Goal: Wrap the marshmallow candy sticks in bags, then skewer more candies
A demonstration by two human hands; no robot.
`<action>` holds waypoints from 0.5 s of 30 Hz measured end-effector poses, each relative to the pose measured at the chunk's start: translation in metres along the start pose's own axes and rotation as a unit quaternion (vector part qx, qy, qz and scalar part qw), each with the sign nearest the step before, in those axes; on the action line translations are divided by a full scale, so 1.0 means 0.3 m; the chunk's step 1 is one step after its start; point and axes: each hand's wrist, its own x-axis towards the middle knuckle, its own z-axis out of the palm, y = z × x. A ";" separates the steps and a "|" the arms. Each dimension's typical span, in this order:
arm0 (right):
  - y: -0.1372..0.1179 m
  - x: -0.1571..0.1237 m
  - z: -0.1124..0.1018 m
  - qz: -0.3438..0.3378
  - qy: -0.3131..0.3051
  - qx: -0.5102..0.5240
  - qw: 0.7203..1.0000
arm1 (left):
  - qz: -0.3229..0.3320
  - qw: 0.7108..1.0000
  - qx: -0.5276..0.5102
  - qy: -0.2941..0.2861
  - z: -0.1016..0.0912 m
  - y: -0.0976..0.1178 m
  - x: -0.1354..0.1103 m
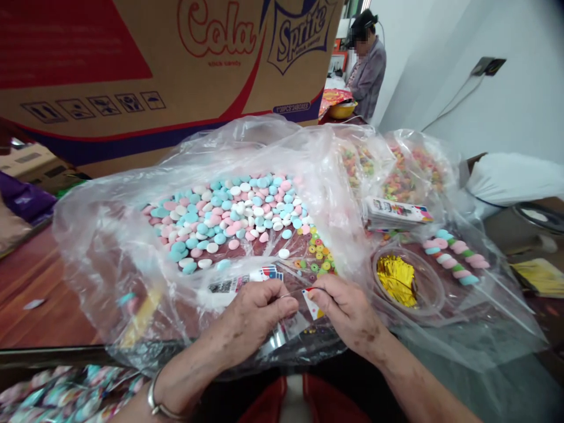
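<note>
Over the table's front edge, my left hand [259, 314] is closed in a pinch at the edge of a clear plastic bag [282, 338]. My right hand [350, 311] pinches a white printed card [314, 304] with coloured spots. A thin line spans both fingertips; whether it is the bag's edge or a thread I cannot make out. Just behind the hands lies a stack of printed cards [238, 281]. Beyond it, pink, blue and white candies [229, 214] spread over plastic sheeting [110, 235], with small ring candies [317, 252] at their right.
At right, a clear round tub [434, 282] holds gold twist ties [395, 281], near twisted candy skewers [456, 255]. Another card stack [394, 212] lies behind, before bagged colourful candies [400, 167]. A large carton [167, 76] stands at the back. Wrapped candies [66, 390] lie lower left. A person [368, 70] stands far off.
</note>
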 end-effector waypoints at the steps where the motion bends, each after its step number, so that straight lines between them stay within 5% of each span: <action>1: 0.002 -0.001 0.001 -0.004 0.006 -0.005 1.000 | 0.007 1.000 -0.005 -0.008 -0.004 -0.003 0.001; 8: -0.001 0.000 -0.002 0.027 0.007 0.020 0.999 | 0.060 0.997 -0.028 -0.032 -0.006 -0.014 -0.007; 15: -0.042 0.009 -0.053 0.098 -0.096 0.138 0.981 | 0.037 0.998 -0.045 -0.018 -0.008 -0.046 -0.003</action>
